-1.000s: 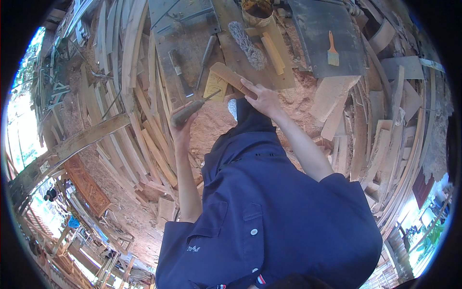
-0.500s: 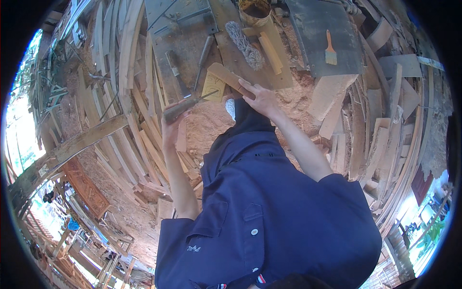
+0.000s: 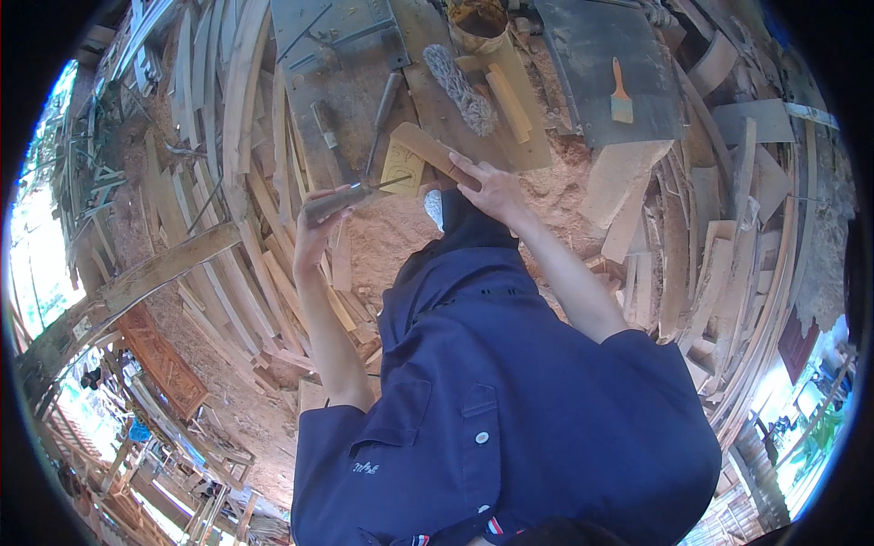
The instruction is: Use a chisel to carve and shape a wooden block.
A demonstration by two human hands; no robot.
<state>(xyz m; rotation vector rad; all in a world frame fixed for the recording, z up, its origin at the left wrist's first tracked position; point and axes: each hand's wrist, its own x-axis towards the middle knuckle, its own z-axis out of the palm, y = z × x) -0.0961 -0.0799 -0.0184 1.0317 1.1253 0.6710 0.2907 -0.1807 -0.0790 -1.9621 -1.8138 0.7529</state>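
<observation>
My left hand (image 3: pixel 314 232) is closed round the thick handle of a wooden-handled tool with a thin metal shaft (image 3: pixel 335 205). Its shaft points right, over the lower edge of a yellow board with line drawings (image 3: pixel 399 169); whether it touches the board I cannot tell. In my right hand (image 3: pixel 492 188), fingers on top, is the near end of a brown wooden block with a rounded far end (image 3: pixel 423 147). That block slants across the upper right of the yellow board. A dark long-handled tool (image 3: pixel 384 109) and a shorter handled tool (image 3: pixel 324 124) lie just beyond.
On the bench top (image 3: pixel 355 82) lie a grey shaggy duster (image 3: pixel 458 91) and wooden strips (image 3: pixel 510 105), with a rusty can (image 3: pixel 478 25) behind. A paintbrush (image 3: pixel 621 93) rests on a dark panel (image 3: pixel 596 36) to the right. Stacked planks (image 3: pixel 246 100) flank both sides; sawdust covers the ground.
My left hand and its tool have shifted slightly left. My right hand keeps its hold on the wooden block, almost unmoved. The whole view has shifted a little.
</observation>
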